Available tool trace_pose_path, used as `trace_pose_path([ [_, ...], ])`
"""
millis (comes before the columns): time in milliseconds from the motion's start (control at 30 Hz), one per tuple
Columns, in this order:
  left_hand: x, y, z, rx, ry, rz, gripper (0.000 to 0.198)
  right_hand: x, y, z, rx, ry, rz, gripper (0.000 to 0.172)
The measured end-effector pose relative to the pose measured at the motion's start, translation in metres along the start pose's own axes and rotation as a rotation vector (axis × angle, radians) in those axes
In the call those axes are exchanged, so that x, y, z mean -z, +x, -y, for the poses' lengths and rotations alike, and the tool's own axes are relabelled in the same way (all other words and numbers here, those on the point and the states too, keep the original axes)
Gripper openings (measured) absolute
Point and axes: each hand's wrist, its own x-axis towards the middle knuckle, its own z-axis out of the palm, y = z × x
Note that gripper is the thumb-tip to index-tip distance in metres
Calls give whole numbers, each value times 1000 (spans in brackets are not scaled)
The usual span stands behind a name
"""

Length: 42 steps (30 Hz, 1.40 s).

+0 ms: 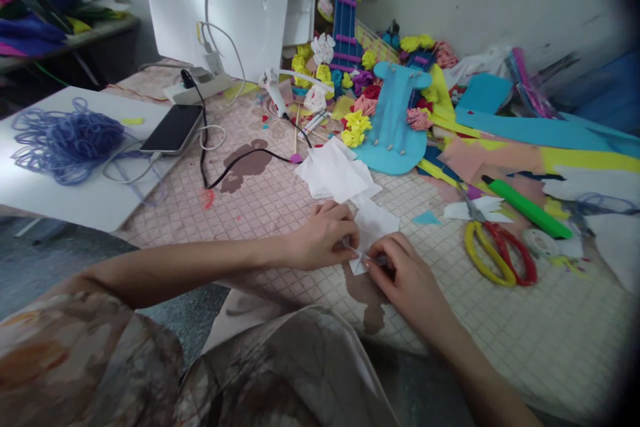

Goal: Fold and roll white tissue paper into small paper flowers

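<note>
My left hand (327,237) pinches the left side of a small folded piece of white paper (359,263) near the table's front edge. On the other side, my right hand (400,267) has its fingers closed on the same piece. The two hands are close together, with the paper between their fingertips. Just behind them lies a white sheet (376,221), and a stack of white paper (336,171) rests beyond it. My fingers partly hide the folded piece.
Yellow and red scissors (500,250) and a green marker (530,208) lie at right. A glue gun (274,92), its black cord, a phone (173,128) and purple yarn (70,140) are at left. Behind stand a blue paper shape (393,120) and crumpled paper flowers (356,128).
</note>
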Motion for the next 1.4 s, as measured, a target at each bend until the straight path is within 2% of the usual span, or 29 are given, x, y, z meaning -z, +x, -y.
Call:
trace_pose_path([
  [133,-4,1,1,-30,30,-29,7,0,1,0,25,-13,-12,8],
  [367,-7,1,-2,-26,70,-30,8,-4,1,1,30,-46,-50,7],
  [567,-11,-2,-5,-15,43,-92,7,-8,-3,0,17,-30,-79,4],
  [833,-11,-3,-4,-35,34,-98,6,-10,-7,4,32,-72,-67,4],
  [1033,-9,-3,-4,16,19,-81,24,-6,-8,4,43,-74,-2,18],
  [1133,-9,-2,-5,23,30,-75,26,-4,-6,6,48,-38,13,10],
  [1400,-11,0,-1,25,31,-102,23,-14,-2,11,-13,-169,-82,17],
])
